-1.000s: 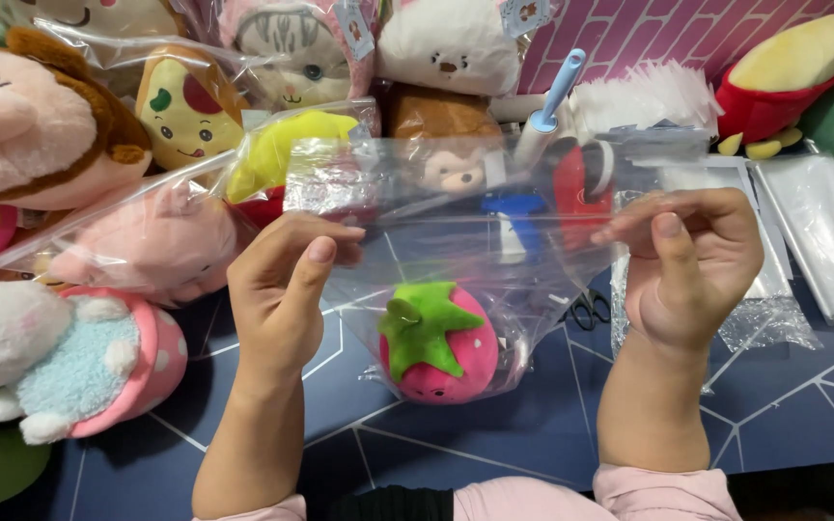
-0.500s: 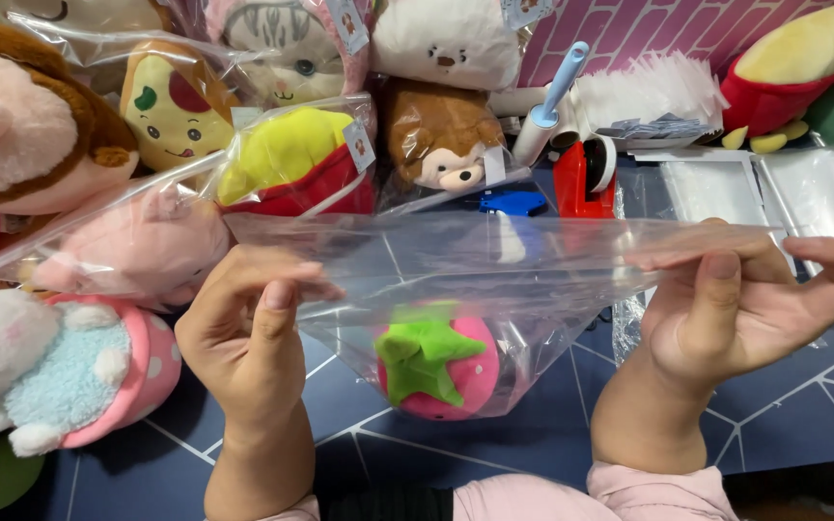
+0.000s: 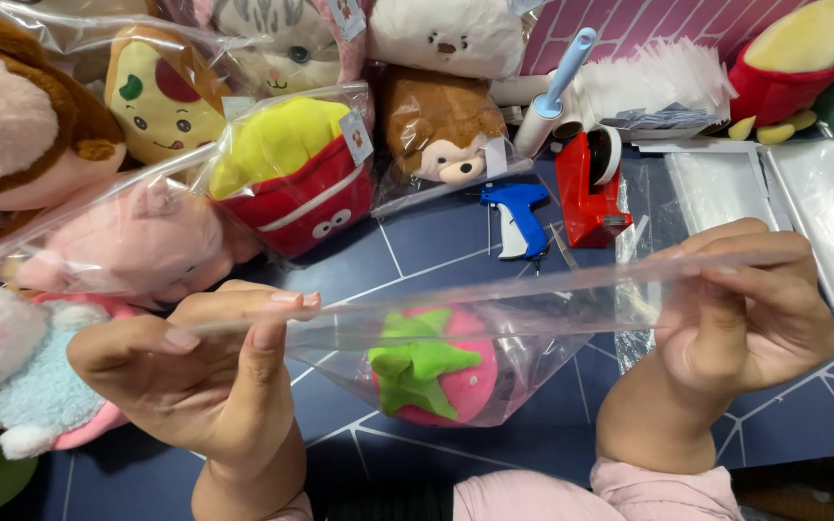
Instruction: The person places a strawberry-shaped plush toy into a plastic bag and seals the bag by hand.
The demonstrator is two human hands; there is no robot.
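You already have the strawberry plush (image 3: 431, 371) inside the clear plastic bag (image 3: 494, 323), so the filling looks done; what seems left is closing the bag's top. Your left hand (image 3: 195, 371) pinches one end of the top edge and your right hand (image 3: 745, 318) pinches the other end, stretching it flat. The plush hangs between and below both hands, above the blue table (image 3: 436, 241).

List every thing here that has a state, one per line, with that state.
Clear bag: stretched flat between both hands, top edge pulled taut.
Strawberry plush: inside the clear bag, hanging at its bottom.
Left hand: pinching the bag's left end.
Right hand: pinching the bag's right end.
Fries plush: bagged, lying on the table.
Blue tagging gun: lying flat, unheld.
Red tape dispenser: standing, unheld.
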